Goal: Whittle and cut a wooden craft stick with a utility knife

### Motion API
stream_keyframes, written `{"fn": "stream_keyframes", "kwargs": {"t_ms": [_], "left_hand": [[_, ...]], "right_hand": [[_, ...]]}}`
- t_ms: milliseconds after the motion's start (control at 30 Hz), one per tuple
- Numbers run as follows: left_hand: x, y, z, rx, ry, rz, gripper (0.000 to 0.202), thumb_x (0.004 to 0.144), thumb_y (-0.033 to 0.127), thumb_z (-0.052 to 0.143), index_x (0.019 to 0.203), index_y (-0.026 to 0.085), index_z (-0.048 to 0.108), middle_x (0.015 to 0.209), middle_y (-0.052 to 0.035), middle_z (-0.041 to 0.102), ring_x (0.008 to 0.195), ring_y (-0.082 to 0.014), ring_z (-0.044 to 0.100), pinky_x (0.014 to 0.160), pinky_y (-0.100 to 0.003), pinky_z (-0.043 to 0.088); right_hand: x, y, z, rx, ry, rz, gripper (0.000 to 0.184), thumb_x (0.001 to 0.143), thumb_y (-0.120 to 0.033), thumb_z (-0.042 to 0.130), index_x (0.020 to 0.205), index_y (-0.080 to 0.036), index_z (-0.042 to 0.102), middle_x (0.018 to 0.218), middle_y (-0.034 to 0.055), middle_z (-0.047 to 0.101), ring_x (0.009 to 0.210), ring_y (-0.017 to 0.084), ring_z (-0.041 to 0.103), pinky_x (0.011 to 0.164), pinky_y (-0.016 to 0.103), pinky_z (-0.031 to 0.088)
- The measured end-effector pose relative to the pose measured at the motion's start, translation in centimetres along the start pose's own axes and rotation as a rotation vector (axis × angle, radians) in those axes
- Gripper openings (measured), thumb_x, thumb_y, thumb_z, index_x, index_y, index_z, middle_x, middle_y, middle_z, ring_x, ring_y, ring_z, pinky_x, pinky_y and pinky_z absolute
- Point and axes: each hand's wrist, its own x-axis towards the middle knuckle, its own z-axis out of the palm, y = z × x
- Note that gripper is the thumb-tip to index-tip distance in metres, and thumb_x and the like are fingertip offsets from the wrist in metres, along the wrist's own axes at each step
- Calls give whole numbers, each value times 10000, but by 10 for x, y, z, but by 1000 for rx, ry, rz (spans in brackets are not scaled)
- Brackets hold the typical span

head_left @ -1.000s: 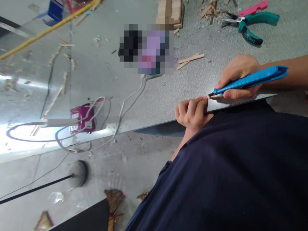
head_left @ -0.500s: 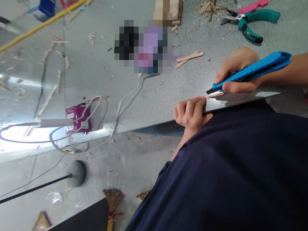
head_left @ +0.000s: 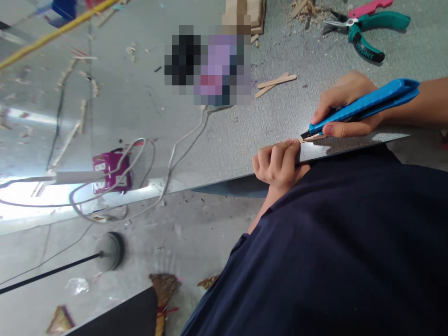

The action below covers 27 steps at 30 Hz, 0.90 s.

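Note:
With fingers closed around the handle, my right hand (head_left: pixel 348 98) grips a blue utility knife (head_left: pixel 380 100), its dark blade pointing left and down. The blade tip is at a thin wooden craft stick (head_left: pixel 318 137) lying near the table's edge. Fingers of my left hand (head_left: pixel 278 163) curl over that edge and press on the stick's left end, with the thumb mostly hidden below. Beyond my hands, two similar craft sticks (head_left: pixel 280 81) lie crossed on the grey table (head_left: pixel 224 149).
Green-handled pliers (head_left: pixel 367 49) and a pink tool handle (head_left: pixel 371 8) lie at the upper right, beside wood shavings (head_left: pixel 308 9). A stack of wooden sticks (head_left: pixel 258 16) sits farther back. Left of me are a white cable (head_left: pixel 171 158) and a purple pack (head_left: pixel 112 171).
The knife has shifted slightly left and down, bringing its blade from just above the craft stick to its surface. My left hand has stayed in place.

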Motion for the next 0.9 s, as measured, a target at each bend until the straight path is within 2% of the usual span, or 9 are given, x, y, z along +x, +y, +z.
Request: {"fn": "stream_keyframes", "kwargs": {"t_ms": [200,367,467,633,733,900], "left_hand": [[-5,-3,1,70,-36,-5,567,1052,714,535,1017,299,919,910,-109,878,854,-307,681,836,-472,458],[-11,-4,1,-44,-45,-80,540,1033,750,608,1072,316,926,953,-115,875,871,-311,678,860,-494,441],[-13,-6,2,-51,-78,-111,572,1030,779,601,1074,312,927,972,-127,872,891,-317,677,874,-502,440],[-5,-4,0,-23,-10,-13,496,1047,698,617,1092,306,918,955,-102,876,869,-297,673,831,-472,431],[2,-1,-1,-20,25,25,447,1056,637,622,1088,294,906,927,-87,876,841,-283,676,795,-460,432],[6,1,-2,-2,23,31,469,1073,638,594,1070,291,909,917,-87,875,839,-283,678,790,-462,431]], "right_hand": [[-1,-6,-3,23,-25,51,373,1220,-537,560,1170,-206,725,983,-16,841,805,85,731,734,204,523],[-1,-2,-2,7,12,-1,393,1208,-563,555,1157,-209,716,965,-25,829,791,87,731,721,208,522],[0,-5,-2,-4,8,49,421,1218,-571,528,1150,-205,726,989,-19,842,804,94,728,742,223,531],[2,-14,-6,21,14,78,501,1219,-634,515,1125,-195,737,1011,-10,858,834,102,738,752,228,546],[4,-15,-9,55,-5,102,420,1207,-575,560,1138,-201,739,1048,-14,869,876,104,762,773,213,570],[8,-15,-11,78,7,132,353,1193,-501,615,1115,-188,759,1021,-26,858,900,100,775,786,195,595]]}}
